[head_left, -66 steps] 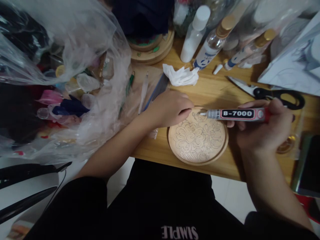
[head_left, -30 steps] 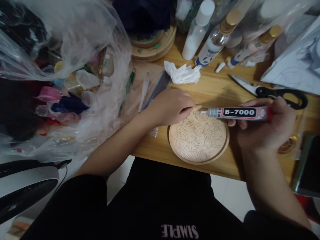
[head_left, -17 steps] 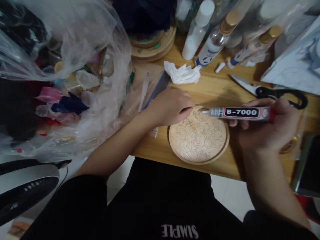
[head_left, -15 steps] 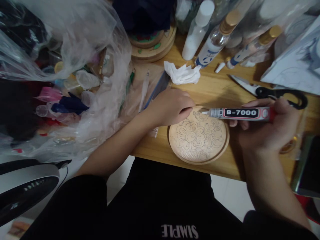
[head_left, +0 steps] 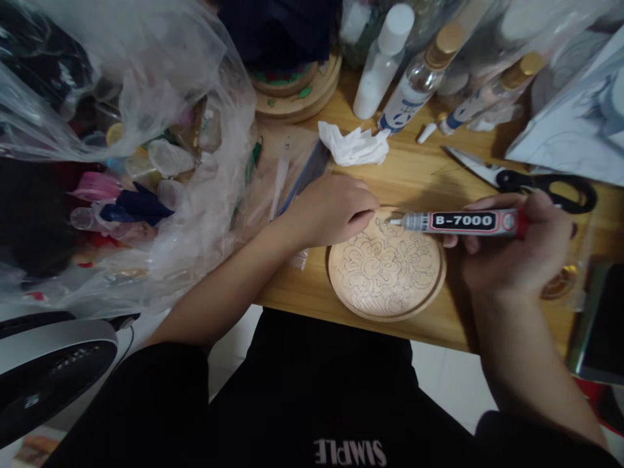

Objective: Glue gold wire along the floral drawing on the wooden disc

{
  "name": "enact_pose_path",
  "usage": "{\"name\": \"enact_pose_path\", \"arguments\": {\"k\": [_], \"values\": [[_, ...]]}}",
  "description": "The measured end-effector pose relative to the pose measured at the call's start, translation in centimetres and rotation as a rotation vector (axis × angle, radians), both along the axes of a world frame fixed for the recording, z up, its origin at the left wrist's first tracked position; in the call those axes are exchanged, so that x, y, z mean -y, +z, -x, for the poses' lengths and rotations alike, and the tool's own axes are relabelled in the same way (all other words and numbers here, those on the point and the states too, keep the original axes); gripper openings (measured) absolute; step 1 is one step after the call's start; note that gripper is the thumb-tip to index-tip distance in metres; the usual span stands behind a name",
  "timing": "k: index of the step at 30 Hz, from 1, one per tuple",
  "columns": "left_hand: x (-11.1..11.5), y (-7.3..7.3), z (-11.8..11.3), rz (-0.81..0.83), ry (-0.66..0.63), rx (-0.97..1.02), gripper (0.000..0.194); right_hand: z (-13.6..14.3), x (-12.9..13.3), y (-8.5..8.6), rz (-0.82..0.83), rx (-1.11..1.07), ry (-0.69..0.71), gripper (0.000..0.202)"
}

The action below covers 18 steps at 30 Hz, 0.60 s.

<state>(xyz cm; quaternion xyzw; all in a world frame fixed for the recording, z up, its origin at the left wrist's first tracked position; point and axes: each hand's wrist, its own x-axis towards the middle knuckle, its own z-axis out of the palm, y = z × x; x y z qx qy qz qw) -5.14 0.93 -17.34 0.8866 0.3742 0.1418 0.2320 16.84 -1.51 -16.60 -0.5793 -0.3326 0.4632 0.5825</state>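
Observation:
My right hand (head_left: 521, 244) is closed around a B-7000 glue tube (head_left: 468, 222), which lies level with its nozzle pointing left. The nozzle tip is over the upper part of a round wooden plate (head_left: 390, 266) with a flower pattern drawn in thin dark lines; whether it touches the wood I cannot tell. At the plate's upper left rim is my left hand (head_left: 341, 209), fingers curled and pressed together. Its fingertips are hidden, so what they grip, if anything, does not show.
Behind the plate lies a crumpled white tissue (head_left: 358, 144), with bottles (head_left: 409, 97) further back. Black-handled scissors (head_left: 541, 182) lie beyond my right hand. A pen (head_left: 280, 175) and a plastic bag of small items (head_left: 146, 175) are on the left. A dark phone-like device (head_left: 602, 325) sits at right.
The glue tube and my right hand have shifted slightly left, and the nozzle is a little further over the plate. My left hand and the plate stay nearly where they were.

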Motion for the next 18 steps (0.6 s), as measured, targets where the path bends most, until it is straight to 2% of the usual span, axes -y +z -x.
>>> {"name": "enact_pose_path", "arguments": {"k": [18], "values": [[-0.08, 0.05, -0.04, 0.033, 0.002, -0.025, 0.024, 0.11, -0.13, 0.05, 0.023, -0.01, 0.024, 0.034]]}}
